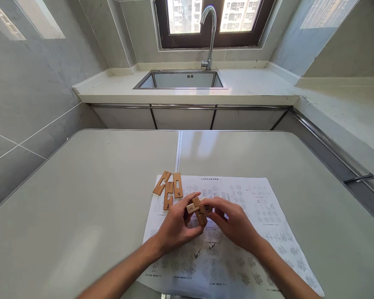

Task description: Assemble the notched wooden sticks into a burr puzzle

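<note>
Between my two hands is a wooden interlocking puzzle (200, 211), made of several short notched blocks crossing one another. My left hand (178, 222) grips it from the left, thumb below and fingers above. On the other side, my right hand (229, 218) pinches a block at the puzzle's right edge with thumb and fingertips. Three flat wooden pieces with cut-out slots lie just beyond my left hand: one tilted piece (162, 183), one marked 2 (178, 185) and one nearer piece (168, 196). Both hands are above a printed sheet (255, 232) of line diagrams.
The sheet lies on a pale folding table (81, 199) with a seam (178, 151) down its middle. Past its far edge stands a white counter (252, 83) with a sink (183, 81) and a tall faucet (210, 37). Tiled walls and another counter (345, 108) flank the table.
</note>
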A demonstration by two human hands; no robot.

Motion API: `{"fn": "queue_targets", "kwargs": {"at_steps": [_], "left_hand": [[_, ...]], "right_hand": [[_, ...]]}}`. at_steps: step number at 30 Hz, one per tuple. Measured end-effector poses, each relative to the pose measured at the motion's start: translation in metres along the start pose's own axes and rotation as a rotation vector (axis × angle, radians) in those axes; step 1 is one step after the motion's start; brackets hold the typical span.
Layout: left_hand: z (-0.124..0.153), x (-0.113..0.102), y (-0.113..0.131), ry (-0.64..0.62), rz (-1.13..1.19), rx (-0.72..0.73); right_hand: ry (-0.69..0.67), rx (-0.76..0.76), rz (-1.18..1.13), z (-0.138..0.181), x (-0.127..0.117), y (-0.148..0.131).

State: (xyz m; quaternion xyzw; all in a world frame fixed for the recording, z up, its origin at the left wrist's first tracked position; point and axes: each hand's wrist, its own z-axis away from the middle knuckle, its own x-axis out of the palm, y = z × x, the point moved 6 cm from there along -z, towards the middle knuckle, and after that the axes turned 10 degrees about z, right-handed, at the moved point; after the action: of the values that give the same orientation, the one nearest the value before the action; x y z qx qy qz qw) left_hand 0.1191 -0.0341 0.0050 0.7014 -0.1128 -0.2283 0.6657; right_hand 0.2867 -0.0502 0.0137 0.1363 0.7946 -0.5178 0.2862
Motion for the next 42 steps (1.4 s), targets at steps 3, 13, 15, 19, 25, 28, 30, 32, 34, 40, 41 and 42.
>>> {"fn": "queue_targets", "kwargs": {"at_steps": [3,13,15,19,25,28,30,32,34,40,41,42], "left_hand": [[0.0,0.0,0.001,-0.009,-0.026,0.015],[-0.002,-0.004,0.012,0.031,-0.14,0.094],[-0.002,-0.004,0.011,0.016,-0.148,0.089],[-0.001,0.0,0.005,-0.044,-0.056,0.036],[-0.003,0.001,0.012,-0.055,0.093,0.016],[-0.003,0.001,0.014,-0.065,0.143,-0.009],[-0.002,0.001,0.014,-0.077,0.165,-0.015],[-0.001,0.002,0.013,-0.096,0.186,-0.019],[-0.001,0.003,0.012,-0.125,0.209,-0.03],[-0.001,0.004,0.014,-0.155,0.272,-0.067],[-0.001,0.004,0.015,-0.154,0.272,-0.066],[-0.001,0.004,0.015,-0.153,0.268,-0.064]], "right_hand": [[-0.009,-0.012,-0.007,0.0,0.0,-0.001],[-0.012,-0.066,-0.032,-0.002,0.0,-0.007],[-0.004,-0.062,-0.023,-0.002,-0.001,-0.008],[0.01,-0.036,-0.032,-0.002,-0.002,-0.009],[0.036,0.087,-0.078,-0.002,-0.003,0.001],[0.005,0.134,-0.04,-0.001,0.001,0.007],[-0.035,0.134,-0.024,-0.001,0.005,0.009],[-0.063,0.122,-0.011,-0.001,0.007,0.008],[-0.075,0.106,-0.009,-0.002,0.007,0.007],[-0.05,0.07,-0.018,-0.004,0.002,0.002],[-0.044,0.064,-0.019,-0.004,0.001,0.001],[-0.043,0.059,-0.022,-0.005,0.0,0.0]]}}
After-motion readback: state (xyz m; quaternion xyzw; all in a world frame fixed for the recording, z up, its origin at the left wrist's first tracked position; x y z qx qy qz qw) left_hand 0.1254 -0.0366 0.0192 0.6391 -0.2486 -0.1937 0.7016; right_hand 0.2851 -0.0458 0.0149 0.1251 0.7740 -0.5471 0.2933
